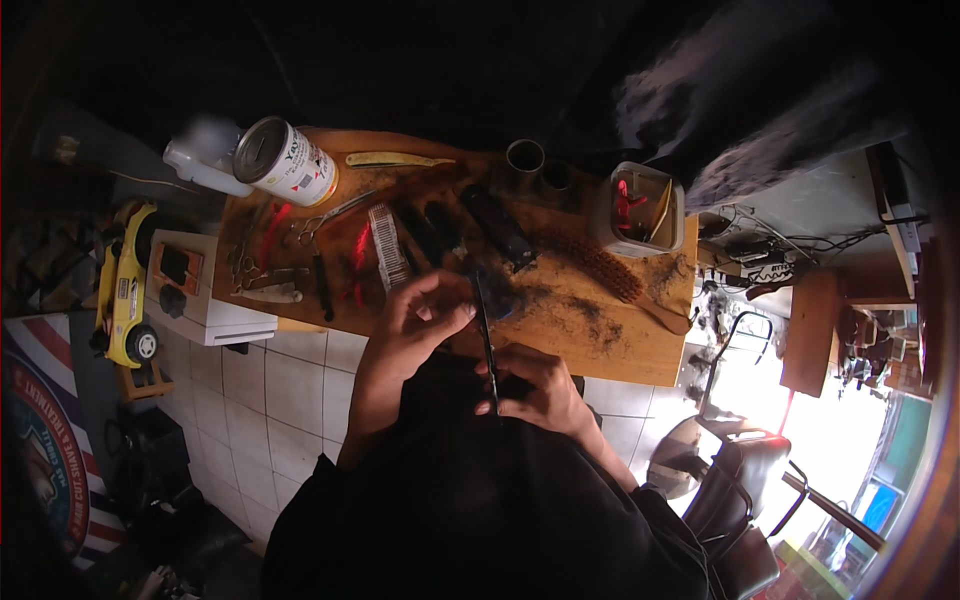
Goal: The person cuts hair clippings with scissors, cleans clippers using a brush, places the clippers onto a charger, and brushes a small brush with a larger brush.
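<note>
A long, thin black strip (487, 340), possibly a comb seen edge-on, stands nearly upright between my hands over the front edge of the wooden table (640, 350). My left hand (420, 318) has curled fingers, with thumb and fingertips pinched at its upper part. Lower down, my right hand (540, 388) grips it between thumb and fingers. Just beyond my left hand lies a pale wide-toothed comb (386, 247). Black hair clippers (497, 228) and a brown bristle brush (605, 272) lie farther back and to the right. Dark hair clippings (600, 325) are scattered near the brush.
A white can (290, 163), scissors (310, 232) and a yellowish straight tool (398, 160) are at the table's left and back. Dark cups (525, 158) and a square container (645, 212) stand at the back. A barber chair (735, 480) is at right; a yellow toy car (127, 290) at left.
</note>
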Tool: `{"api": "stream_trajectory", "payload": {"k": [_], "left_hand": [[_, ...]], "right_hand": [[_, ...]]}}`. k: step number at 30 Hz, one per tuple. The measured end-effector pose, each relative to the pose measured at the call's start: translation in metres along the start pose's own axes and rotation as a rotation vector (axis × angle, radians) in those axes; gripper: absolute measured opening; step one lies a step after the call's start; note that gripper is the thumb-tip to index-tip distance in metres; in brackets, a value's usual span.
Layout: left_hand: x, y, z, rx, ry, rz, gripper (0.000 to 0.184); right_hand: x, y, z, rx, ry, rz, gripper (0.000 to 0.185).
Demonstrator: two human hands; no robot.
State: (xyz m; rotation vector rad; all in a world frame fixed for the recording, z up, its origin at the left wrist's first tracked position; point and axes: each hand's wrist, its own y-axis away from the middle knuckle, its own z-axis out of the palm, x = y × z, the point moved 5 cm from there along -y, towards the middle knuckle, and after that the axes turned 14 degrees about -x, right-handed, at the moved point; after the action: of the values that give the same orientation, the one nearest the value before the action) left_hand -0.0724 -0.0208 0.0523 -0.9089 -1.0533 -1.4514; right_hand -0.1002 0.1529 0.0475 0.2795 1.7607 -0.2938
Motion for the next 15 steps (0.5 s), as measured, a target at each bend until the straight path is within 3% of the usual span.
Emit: {"api": "stream_trajectory", "payload": {"k": [15], "left_hand": [[-0.0004,-0.0047,-0.0010,0.103,0.135,0.027,0.014]], "right_hand": [[0.0077,0.0031,0.0000,0.001,-0.015,0.083,0.046]]}}
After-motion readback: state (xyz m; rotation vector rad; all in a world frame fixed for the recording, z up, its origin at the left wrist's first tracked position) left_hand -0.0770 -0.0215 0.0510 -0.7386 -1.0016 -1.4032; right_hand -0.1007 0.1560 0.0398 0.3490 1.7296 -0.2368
